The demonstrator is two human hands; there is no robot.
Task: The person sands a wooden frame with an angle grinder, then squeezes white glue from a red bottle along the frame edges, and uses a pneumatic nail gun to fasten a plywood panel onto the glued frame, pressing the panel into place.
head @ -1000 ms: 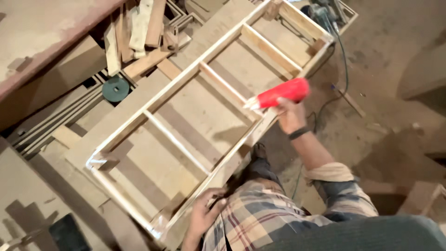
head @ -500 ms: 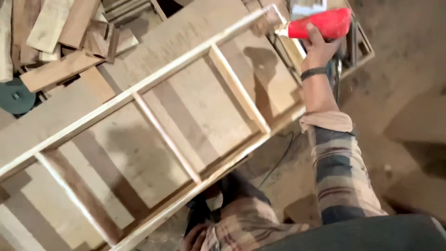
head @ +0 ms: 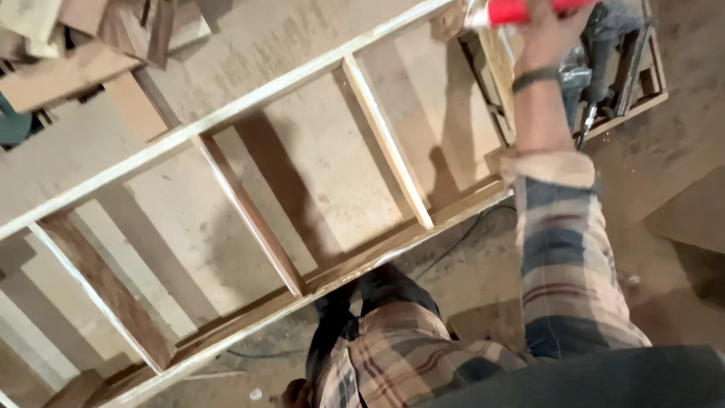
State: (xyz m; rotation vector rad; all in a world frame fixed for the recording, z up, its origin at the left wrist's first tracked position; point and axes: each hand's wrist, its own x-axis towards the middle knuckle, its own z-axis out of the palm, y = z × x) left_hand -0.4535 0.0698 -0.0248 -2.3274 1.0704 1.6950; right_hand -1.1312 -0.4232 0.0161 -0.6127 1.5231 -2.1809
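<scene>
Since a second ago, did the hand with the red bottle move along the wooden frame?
Yes. The right hand with the red bottle moved from the frame's near long rail to its far end corner.

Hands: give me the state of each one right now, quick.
Right hand: closed around a red bottle at the wooden frame's far end.
Left hand: only a sliver shows at the bottom edge; grip cannot be told.

The right hand [head: 547,34] is cut by the top edge, so its grip on the red bottle [head: 521,10] shows only in part (the bottle's upper side is out of view). The left hand [head: 293,393] is nearly hidden at the bottom edge. The wooden frame [head: 317,151] runs off the left edge.
</scene>
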